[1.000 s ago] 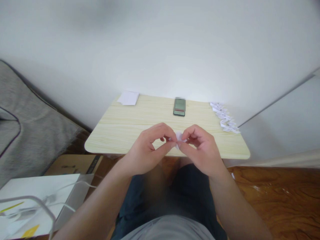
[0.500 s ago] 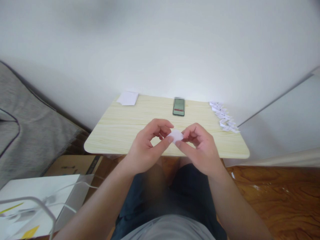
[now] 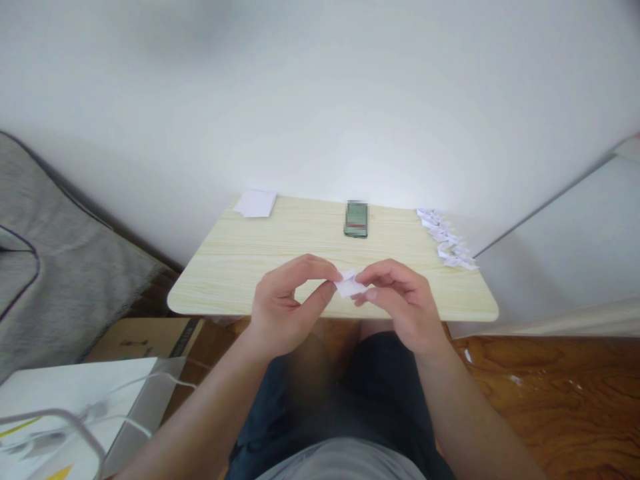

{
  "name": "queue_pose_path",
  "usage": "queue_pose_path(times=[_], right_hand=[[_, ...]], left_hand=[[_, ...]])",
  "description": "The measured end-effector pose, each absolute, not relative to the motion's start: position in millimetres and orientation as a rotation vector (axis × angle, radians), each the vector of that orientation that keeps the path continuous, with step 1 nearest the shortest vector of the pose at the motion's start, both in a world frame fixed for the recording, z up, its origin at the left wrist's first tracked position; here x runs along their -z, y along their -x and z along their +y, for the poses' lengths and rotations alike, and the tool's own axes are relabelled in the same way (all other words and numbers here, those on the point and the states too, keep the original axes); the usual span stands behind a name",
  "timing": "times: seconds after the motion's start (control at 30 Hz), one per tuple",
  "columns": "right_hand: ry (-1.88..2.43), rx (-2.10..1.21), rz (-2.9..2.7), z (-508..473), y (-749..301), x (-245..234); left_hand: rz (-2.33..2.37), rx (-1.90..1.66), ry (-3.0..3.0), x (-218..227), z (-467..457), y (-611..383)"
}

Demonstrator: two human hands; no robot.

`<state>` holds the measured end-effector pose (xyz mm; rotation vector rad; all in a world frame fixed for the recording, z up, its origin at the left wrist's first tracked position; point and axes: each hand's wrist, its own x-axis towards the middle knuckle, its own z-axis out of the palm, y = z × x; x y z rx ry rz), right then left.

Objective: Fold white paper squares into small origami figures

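Observation:
A small folded piece of white paper is held between my two hands, above the front part of the light wood-grain table. My left hand pinches its left corner between thumb and forefinger. On the other side, my right hand grips the right edge with thumb and fingers. A fold shows along the top of the paper. At the back left of the table lies a small stack of white paper sheets. Several folded white paper pieces form a row down the right side.
A phone lies at the table's back middle, against the white wall. Left of the table are a grey cloth-covered piece of furniture, a cardboard box and a white box with cables. Paper scraps dot the wooden floor.
The paper has been turned and its fold now shows on top. Both hands have shifted their fingertips on it and sit slightly lower in view.

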<state>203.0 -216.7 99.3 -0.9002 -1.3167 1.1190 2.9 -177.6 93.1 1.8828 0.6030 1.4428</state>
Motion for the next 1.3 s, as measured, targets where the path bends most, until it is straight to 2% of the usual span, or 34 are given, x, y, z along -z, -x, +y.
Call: queue_pose_path(times=[0.1, 0.37, 0.73, 1.3], right_hand=[[0.812, -1.272, -1.155, -212.7, -203.2, -94.6], [0.876, -1.340, -1.038, -208.4, -201.9, -97.1], [1.041, -1.189, -1.165, -211.7, -196.4, -99.5], [1.001, -1.014, -1.255, -215.3, -195.0, -100.1]], left_hand=[[0.558, -1.421, -1.910, -92.6, -177.0, -3.3], [0.569, -1.295, -1.962, -94.8, -178.2, -3.5], [0.784, -1.259, -1.867, -94.1, -185.7, -10.9], [0.785, -1.246, -1.624, -89.5, -184.2, -10.6]])
